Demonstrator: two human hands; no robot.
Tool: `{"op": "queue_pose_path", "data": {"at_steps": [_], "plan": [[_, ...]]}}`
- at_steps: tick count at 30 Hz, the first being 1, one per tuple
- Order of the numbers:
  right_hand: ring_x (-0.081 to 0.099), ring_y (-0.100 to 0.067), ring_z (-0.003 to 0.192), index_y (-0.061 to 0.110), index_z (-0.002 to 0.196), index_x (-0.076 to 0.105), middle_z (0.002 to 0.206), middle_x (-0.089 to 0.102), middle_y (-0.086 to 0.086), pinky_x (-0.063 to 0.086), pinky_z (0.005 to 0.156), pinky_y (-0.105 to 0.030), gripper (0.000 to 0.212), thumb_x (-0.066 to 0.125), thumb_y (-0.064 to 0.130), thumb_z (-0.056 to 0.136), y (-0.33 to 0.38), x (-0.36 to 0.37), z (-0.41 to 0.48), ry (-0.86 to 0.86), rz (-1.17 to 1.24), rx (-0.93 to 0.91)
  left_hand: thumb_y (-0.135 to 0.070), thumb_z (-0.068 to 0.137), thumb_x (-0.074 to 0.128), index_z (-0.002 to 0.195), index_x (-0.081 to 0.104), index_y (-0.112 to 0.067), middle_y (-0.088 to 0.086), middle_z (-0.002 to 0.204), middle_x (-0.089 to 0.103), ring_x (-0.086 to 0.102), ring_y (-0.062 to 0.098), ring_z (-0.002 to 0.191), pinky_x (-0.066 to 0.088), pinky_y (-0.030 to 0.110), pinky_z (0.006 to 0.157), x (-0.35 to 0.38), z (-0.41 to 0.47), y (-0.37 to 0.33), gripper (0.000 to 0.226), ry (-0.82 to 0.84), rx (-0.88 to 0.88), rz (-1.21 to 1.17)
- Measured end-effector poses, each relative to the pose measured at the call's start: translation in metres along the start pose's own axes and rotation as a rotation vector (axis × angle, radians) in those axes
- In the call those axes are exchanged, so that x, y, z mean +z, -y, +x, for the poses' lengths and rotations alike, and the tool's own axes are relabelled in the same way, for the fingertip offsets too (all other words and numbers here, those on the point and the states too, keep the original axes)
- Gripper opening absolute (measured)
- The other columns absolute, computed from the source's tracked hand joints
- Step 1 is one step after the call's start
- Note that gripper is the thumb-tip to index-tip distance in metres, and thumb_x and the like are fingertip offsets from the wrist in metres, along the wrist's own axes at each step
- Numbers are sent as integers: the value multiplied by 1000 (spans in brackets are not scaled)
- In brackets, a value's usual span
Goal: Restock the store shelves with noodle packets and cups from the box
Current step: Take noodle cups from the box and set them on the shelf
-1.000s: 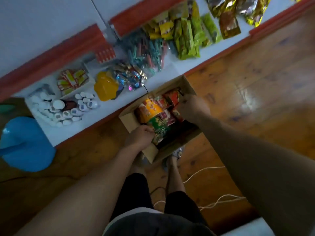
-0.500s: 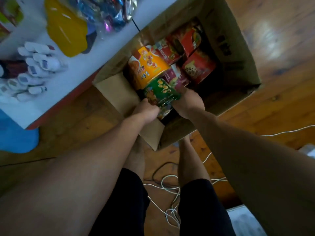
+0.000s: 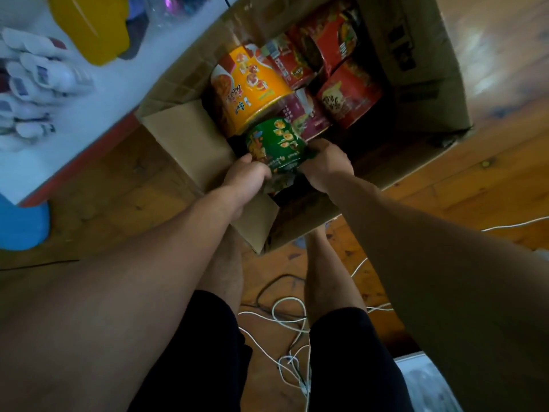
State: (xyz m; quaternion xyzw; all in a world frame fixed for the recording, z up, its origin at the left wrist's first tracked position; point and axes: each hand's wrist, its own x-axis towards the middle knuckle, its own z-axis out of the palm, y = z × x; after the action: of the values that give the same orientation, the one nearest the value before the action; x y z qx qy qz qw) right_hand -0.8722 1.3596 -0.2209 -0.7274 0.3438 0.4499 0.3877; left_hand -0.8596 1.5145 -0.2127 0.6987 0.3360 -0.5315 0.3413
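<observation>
Fingers of the right hand curl over the right rim of a green noodle cup, while the left hand clamps the cup's left side, thumb on its wall and the other fingers tucked underneath out of sight. Both forearms reach down over black shorts and bare legs, with white cable tangled on the wooden floor between the feet. The cup sits tilted at the near edge of an open cardboard box, just above a crinkled wrapper that shows between the two hands. A folded-out flap lies under the left wrist.

Deeper in the box, an orange cup lies on its side, touching the green one from behind and crowding its left shoulder. A maroon cup presses in beside it on the right, and a red cup lies beyond that. More red cups and packets are jammed against the far wall, too blurred to count.

Left of the box, a low white shelf with a red edge runs diagonally. It carries a heap of small white tubes, blurred, and a yellow plastic item farther back. A blue object rests on the floor at the shelf's near corner.
</observation>
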Motion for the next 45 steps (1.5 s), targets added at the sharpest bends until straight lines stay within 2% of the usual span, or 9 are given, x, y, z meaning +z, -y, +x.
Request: {"op": "queue_pose_path", "data": {"at_steps": [5,12,19,23,27,32,36,40,45], "plan": [[50,-16,99,23,133,56,107,51,3,41,79,-27,42,62,21,92,-8,-28,-32,-26,35,-25,-14,87,54,150,38,-21,4,149,42,40,25,133,35,34,99,-7,-30,-7,65,13,48,-120],[54,-15,102,23,133,57,125,62,0,44,83,-27,41,60,27,92,17,-71,-104,-130,89,-103,-11,91,48,146,45,-20,0,124,58,55,10,95,36,22,64,-17,-113,-45,55,19,144,-297],[60,-22,100,20,128,62,117,65,-3,52,88,-35,39,63,27,90,70,-128,-195,-212,91,-196,-9,92,47,134,53,-32,-9,102,60,55,7,91,47,30,82,-44,-210,-70,47,0,307,-426],[60,-21,96,22,119,69,104,66,-4,50,85,-32,33,64,23,87,110,-155,-258,-286,40,-268,-8,91,47,132,57,-21,5,116,64,59,21,105,50,34,86,-67,-274,-80,44,17,386,-520],[58,-14,89,24,115,71,100,65,1,42,72,-23,29,63,21,87,154,-179,-318,-325,35,-354,-9,92,46,101,64,-31,10,126,59,54,26,116,50,32,73,-96,-341,-98,30,52,446,-683],[60,-18,96,21,114,70,107,67,-1,50,84,-31,27,65,22,88,206,-199,-382,-388,38,-462,-19,86,56,124,61,-19,7,141,49,54,23,116,55,41,81,-136,-403,-114,39,-21,491,-818],[57,-19,91,17,120,67,105,64,-2,47,78,-30,29,61,23,92,242,-208,-424,-409,-6,-571,-9,92,49,87,62,-16,9,109,56,56,18,89,52,31,65,-163,-451,-126,16,-25,605,-839],[60,-19,93,17,118,69,104,67,-3,47,78,-29,28,61,22,92,277,-211,-457,-421,32,-666,-5,92,45,92,64,-15,4,86,60,56,15,76,47,29,67,-193,-485,-132,22,-35,725,-835],[61,-18,96,15,112,70,102,67,-1,52,87,-33,25,64,27,92,322,-202,-483,-406,106,-745,-3,89,42,102,67,-15,9,89,63,56,23,72,46,31,64,-242,-501,-130,31,-64,832,-872]]}}
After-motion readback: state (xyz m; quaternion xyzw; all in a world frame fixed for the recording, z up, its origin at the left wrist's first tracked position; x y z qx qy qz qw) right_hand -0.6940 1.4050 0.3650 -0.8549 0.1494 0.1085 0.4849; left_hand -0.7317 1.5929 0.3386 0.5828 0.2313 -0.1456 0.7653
